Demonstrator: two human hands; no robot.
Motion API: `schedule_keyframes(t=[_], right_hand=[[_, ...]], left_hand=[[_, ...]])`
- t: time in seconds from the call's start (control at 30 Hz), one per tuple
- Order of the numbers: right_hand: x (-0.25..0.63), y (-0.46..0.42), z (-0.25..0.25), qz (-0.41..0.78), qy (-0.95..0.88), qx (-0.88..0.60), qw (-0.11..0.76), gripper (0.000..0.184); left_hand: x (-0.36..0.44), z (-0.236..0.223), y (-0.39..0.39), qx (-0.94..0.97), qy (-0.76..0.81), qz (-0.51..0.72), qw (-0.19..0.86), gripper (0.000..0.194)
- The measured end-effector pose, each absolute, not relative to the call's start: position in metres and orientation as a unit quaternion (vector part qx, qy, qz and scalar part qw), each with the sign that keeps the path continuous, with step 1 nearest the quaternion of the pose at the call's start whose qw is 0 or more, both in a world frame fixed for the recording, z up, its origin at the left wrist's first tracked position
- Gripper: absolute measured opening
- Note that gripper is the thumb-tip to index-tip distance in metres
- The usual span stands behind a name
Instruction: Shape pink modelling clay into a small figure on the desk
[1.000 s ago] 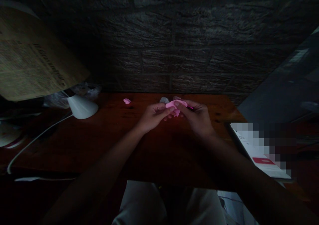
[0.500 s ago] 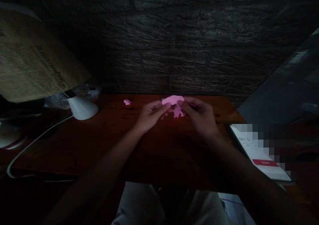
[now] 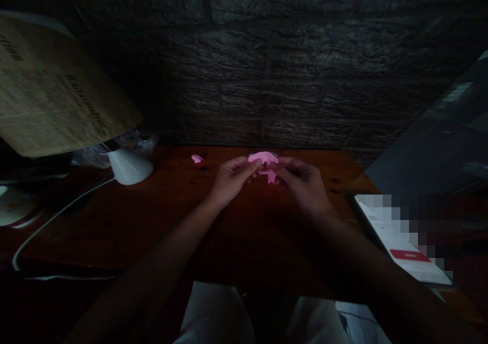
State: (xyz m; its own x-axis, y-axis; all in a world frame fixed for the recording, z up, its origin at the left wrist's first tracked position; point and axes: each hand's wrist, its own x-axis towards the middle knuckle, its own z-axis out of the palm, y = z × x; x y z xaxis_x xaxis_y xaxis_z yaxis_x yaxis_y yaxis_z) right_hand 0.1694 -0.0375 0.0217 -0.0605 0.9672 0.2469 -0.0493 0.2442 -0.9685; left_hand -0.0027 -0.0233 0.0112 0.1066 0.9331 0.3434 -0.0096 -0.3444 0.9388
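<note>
Both my hands are above the wooden table, close together. Between them they hold a flat, curved piece of pink clay (image 3: 263,158), thumbs on its near side. My left hand (image 3: 233,179) pinches its left end, while my right hand (image 3: 299,179) pinches the right end. Just below the curved part, a ragged pink bit (image 3: 271,176) shows between the hands; whether it is joined to the piece I cannot tell. Some fingers are hidden behind the clay. A small pink lump (image 3: 197,158) lies on the table, left of my hands and apart from them.
A lamp with a white cone base (image 3: 131,167) and a newsprint-patterned shade (image 3: 64,95) stands on the left, its white cord (image 3: 63,212) trailing forward. The wooden table (image 3: 160,217) meets a dark brick wall (image 3: 244,54). A lit screen (image 3: 400,242) lies at the right edge.
The pink piece has tilted and looks narrower from top to bottom. My right hand has come slightly left, nearer the left one. The whole view has shifted a little.
</note>
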Motion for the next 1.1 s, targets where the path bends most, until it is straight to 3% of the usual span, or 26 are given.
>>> schedule_keyframes(t=[0.43, 0.63, 0.8, 1.1], right_hand=[[0.166, -0.036, 0.019, 0.515, -0.506, -0.417, 0.553, 0.032], [0.169, -0.036, 0.012, 0.425, -0.582, -0.412, 0.557, 0.027], [0.172, -0.036, 0.008, 0.349, -0.646, -0.400, 0.549, 0.022], [0.166, -0.035, 0.012, 0.513, -0.540, -0.415, 0.523, 0.033]], left_hand=[[-0.001, 0.007, -0.025, 0.645, 0.393, 0.530, 0.385, 0.022], [-0.010, 0.020, -0.024, 0.639, 0.386, 0.570, 0.343, 0.030], [-0.013, 0.018, -0.023, 0.679, 0.349, 0.515, 0.389, 0.020], [-0.012, 0.013, -0.021, 0.574, 0.391, 0.513, 0.506, 0.020]])
